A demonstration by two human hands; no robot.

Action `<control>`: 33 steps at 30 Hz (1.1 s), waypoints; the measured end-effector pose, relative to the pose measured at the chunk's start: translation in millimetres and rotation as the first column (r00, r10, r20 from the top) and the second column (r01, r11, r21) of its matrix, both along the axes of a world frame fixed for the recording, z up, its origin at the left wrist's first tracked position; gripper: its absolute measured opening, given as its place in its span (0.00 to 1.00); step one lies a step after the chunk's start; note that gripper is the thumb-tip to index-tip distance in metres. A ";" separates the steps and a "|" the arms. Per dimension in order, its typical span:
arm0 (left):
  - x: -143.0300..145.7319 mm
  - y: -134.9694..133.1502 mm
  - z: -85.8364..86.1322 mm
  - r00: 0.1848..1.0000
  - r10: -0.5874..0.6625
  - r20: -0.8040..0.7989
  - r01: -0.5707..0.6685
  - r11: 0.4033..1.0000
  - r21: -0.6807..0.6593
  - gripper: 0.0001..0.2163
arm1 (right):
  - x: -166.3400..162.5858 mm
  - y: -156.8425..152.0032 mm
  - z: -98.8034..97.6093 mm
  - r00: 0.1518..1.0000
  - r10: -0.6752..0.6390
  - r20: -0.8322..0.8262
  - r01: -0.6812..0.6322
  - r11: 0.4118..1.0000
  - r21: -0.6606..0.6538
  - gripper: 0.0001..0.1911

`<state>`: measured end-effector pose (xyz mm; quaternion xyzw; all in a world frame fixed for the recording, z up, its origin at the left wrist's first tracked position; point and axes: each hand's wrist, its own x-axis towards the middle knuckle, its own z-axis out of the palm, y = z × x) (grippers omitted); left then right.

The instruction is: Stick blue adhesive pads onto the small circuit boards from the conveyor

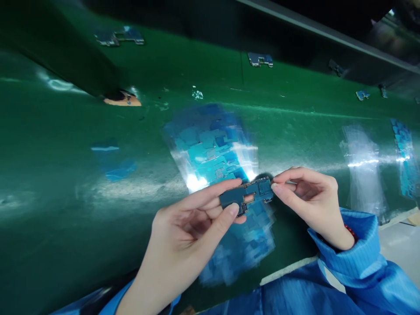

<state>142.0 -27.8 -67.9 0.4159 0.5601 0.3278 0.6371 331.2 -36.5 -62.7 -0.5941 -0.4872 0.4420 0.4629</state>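
Observation:
A small dark-blue phone circuit board (234, 199) with a notch near its middle is held above the table in my left hand (193, 227). The thumb presses on its upper face, and the fingers support it from behind. My right hand (306, 199) is closed in a pinch, thumb and forefinger tips at the board's right end. Whether a thin film is also between those tips is too small to tell. Beneath the board, a spread of shiny blue film sheets (210, 148) with cut-out shapes lies on the green table.
More circuit boards (260, 59) lie along the back of the green mat (157, 144). Loose blue film (120, 170) is at the left, a clear film stack (364, 170) at the right, with another blue sheet (405, 157) beyond. A dark post (78, 57) slants in at upper left.

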 end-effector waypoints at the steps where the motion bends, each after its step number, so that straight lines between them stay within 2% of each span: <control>1: -0.2 -0.1 -0.2 1.000 0.003 -0.004 -0.003 1.000 0.001 0.15 | 0.2 0.5 -0.5 1.000 -0.006 0.016 0.006 1.000 -0.001 0.05; 4: 0.9 -1.6 -0.2 0.998 0.058 -0.004 -0.058 0.998 0.016 0.14 | 0.9 2.0 -1.6 0.998 -0.017 0.068 0.019 1.000 -0.019 0.01; 11: 2.8 -2.2 1.4 0.998 0.061 0.009 -0.061 0.998 0.006 0.15 | 2.4 -0.2 -1.8 0.994 0.095 0.053 -0.090 0.991 -0.095 0.06; 16: 3.4 -2.0 0.6 0.996 0.072 0.048 -0.072 0.997 0.011 0.14 | 0.1 -1.0 -0.6 0.997 0.080 0.016 -0.079 0.994 -0.071 0.03; 25: 5.0 -4.2 0.2 0.993 0.090 0.080 -0.092 0.995 0.025 0.13 | -0.4 -1.0 -2.1 0.995 0.079 -0.065 -0.085 0.992 -0.094 0.05; 29: 6.1 -5.6 1.6 0.989 0.126 0.084 -0.132 0.989 0.072 0.13 | -2.0 -2.6 -1.0 0.998 0.057 -0.024 -0.059 0.995 -0.082 0.06; 33: 5.9 -7.8 2.4 0.987 0.143 0.070 -0.149 0.984 0.100 0.13 | -4.8 -7.2 -2.8 0.996 0.029 0.086 -0.028 1.000 -0.013 0.08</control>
